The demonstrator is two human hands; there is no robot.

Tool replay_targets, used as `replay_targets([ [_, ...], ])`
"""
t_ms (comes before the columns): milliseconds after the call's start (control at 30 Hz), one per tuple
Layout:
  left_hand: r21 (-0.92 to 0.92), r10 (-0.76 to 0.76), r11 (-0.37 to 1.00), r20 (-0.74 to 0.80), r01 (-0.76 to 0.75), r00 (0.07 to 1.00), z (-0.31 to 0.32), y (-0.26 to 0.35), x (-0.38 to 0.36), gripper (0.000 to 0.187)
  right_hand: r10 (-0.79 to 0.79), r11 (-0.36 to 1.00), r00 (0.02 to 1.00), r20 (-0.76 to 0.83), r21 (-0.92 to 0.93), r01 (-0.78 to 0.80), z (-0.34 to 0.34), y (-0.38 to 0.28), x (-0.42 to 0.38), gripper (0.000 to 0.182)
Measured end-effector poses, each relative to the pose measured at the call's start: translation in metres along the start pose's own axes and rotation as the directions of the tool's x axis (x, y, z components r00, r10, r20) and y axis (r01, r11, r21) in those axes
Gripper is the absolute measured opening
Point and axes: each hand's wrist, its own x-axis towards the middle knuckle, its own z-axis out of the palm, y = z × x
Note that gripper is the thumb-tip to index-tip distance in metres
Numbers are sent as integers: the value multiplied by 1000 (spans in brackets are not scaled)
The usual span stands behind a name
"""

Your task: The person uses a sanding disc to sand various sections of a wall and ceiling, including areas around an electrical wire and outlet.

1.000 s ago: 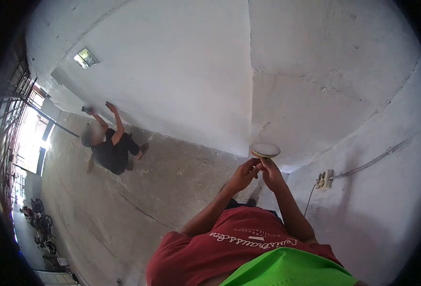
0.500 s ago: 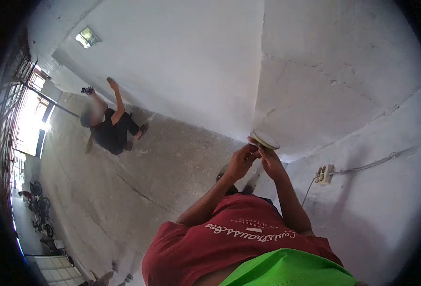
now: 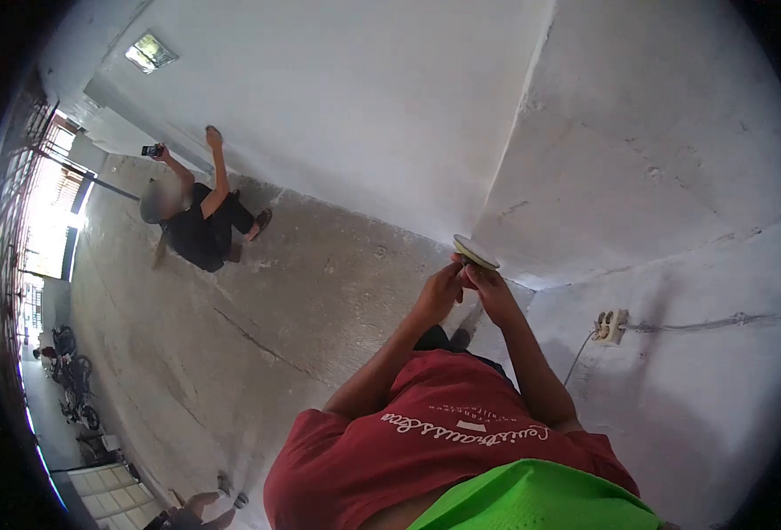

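Observation:
A round, flat white disc with a yellowish edge (image 3: pixel 476 253) is held up before my chest, near the corner where the walls meet the floor. My left hand (image 3: pixel 444 287) has its fingers bent at the disc's lower left side. Close against it, my right hand (image 3: pixel 489 290) grips the underside of the disc. The two hands touch or nearly touch below it, and some fingertips are hidden. The disc's pale face is turned up towards the wall.
A person in dark clothes (image 3: pixel 198 225) squats at the left, one hand on the white wall (image 3: pixel 346 115), the other holding a phone. A socket box (image 3: pixel 611 327) with a cable is on the right wall. Motorcycles (image 3: pixel 74 380) and another person's legs (image 3: pixel 209 505) are farther off.
The disc and both my hands have shifted slightly left and up, and the disc's face is seen more edge-on. The view has turned a little. The squatting person's hands have moved slightly.

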Motion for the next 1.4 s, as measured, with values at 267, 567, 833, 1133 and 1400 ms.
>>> replay_targets([
  [267, -195, 21, 980, -126, -46, 992, -49, -2, 75, 43, 156, 822, 988, -18, -552, -140, -43, 22, 30, 53],
  [567, -3, 54, 999, -124, -55, 991, -121, 37, 183, 51, 253, 327, 890, -380, -832, -448, -127, 148, -20, 54],
  [833, -1, 175, 984, -117, -176, 978, -115, 39, 254, 51, 555, 645, 619, -556, -181, -742, -159, 245, -95, 52],
  [1133, 43, 131, 991, -121, -126, 984, -119, 33, 284, 56, 746, 464, 327, -580, 99, -880, -159, 259, -152, 42],
  [1400, -41, -75, 996, -12, 74, 997, -119, 33, 285, 74, 674, 547, 432, -599, 11, -837, -168, 243, -118, 44],
])
